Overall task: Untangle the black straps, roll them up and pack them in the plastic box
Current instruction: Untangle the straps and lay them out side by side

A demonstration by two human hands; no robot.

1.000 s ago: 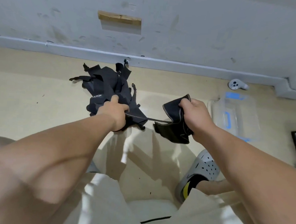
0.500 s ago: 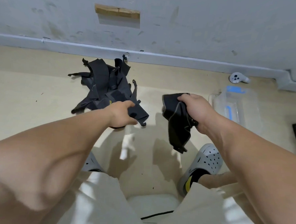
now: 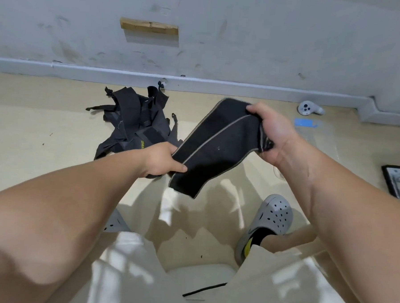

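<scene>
One wide black strap (image 3: 217, 147) with grey edging is stretched in the air between my hands. My right hand (image 3: 273, 134) grips its upper end, bunched in the fist. My left hand (image 3: 163, 160) pinches its lower left edge, and the free end hangs below. Behind my left hand, a tangled pile of black straps (image 3: 133, 122) lies on the floor near the wall. The clear plastic box (image 3: 320, 139) with blue parts sits on the floor to the right, mostly hidden behind my right hand and forearm.
A white hand controller (image 3: 309, 108) lies by the skirting board at the right. A dark framed object (image 3: 396, 180) sits at the right edge. My grey clog (image 3: 269, 220) rests on the beige floor below the strap. The wall runs along the back.
My right hand pulled one strap free of the pile and raised it. My left hand let go of the pile and took hold of that strap's lower edge, spreading it flat.
</scene>
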